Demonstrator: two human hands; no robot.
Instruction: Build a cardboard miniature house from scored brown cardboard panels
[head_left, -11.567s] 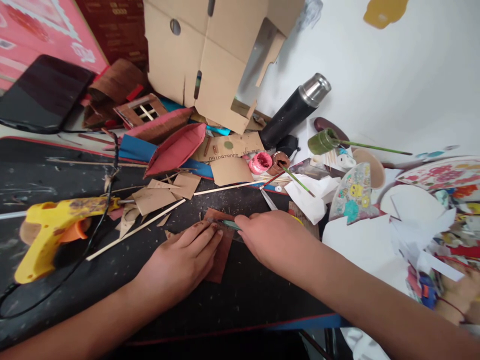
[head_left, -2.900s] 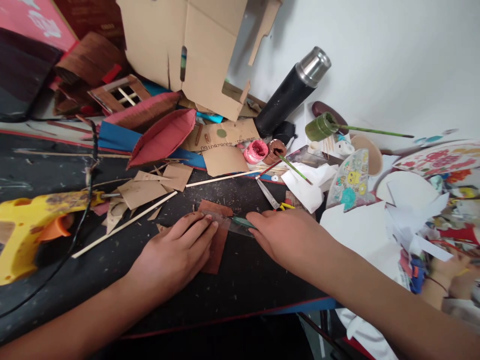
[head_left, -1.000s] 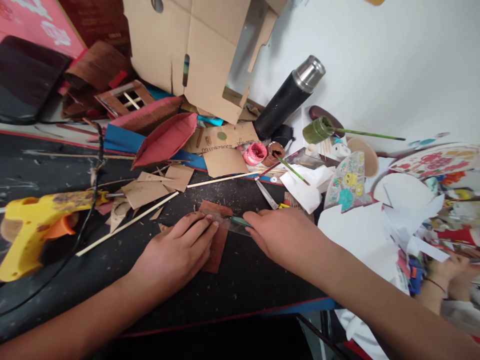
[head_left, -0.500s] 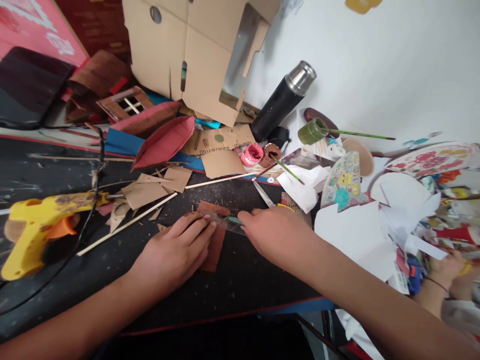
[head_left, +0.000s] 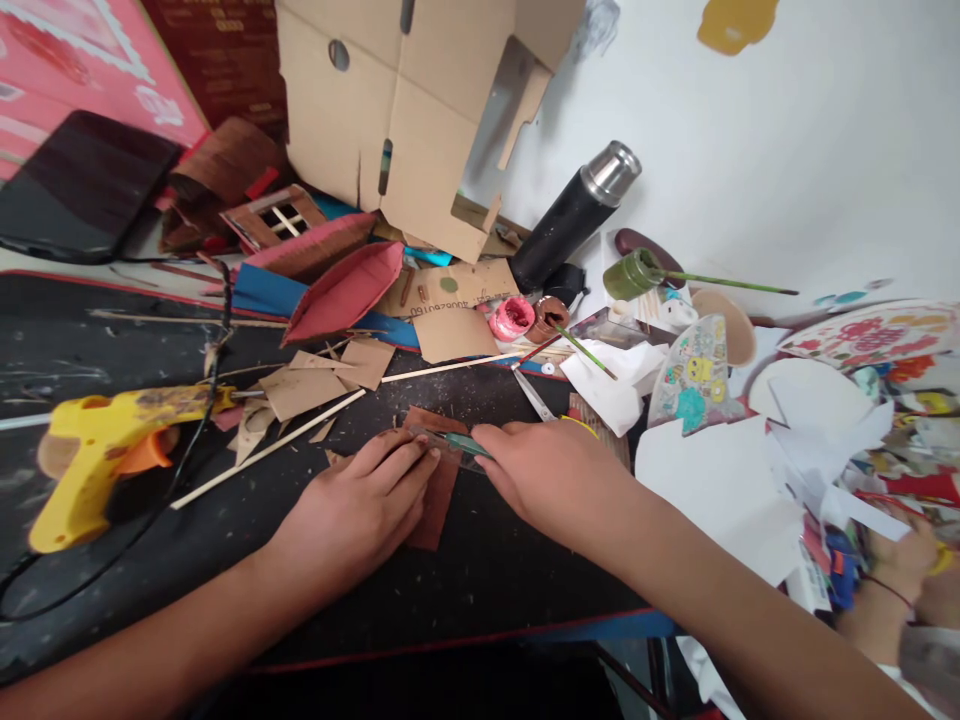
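Observation:
A reddish-brown piece of cardboard point(head_left: 442, 492) lies on the black tabletop in front of me. My left hand point(head_left: 360, 515) presses down on its left side, fingers laid flat and close together. Under those fingertips a clear strip, looking like a transparent ruler point(head_left: 471, 463), crosses the cardboard. My right hand point(head_left: 551, 480) is closed around a green craft knife point(head_left: 461, 441), its tip pointing left along the strip near my left fingertips. The blade's contact with the cardboard is too small to make out.
Left lies a yellow glue gun point(head_left: 112, 450) with a black cord. Behind are cardboard scraps point(head_left: 300, 385), wooden sticks point(head_left: 270, 448), scissors point(head_left: 534, 395), paint jars point(head_left: 512, 318) and a black thermos point(head_left: 559, 225). White paper point(head_left: 712, 480) and another person's hand point(head_left: 904, 555) are at right.
The view has shifted slightly, moving the scene right and down. My right hand with the craft knife has moved a little left, closer to my left fingertips. My left hand still presses the cardboard.

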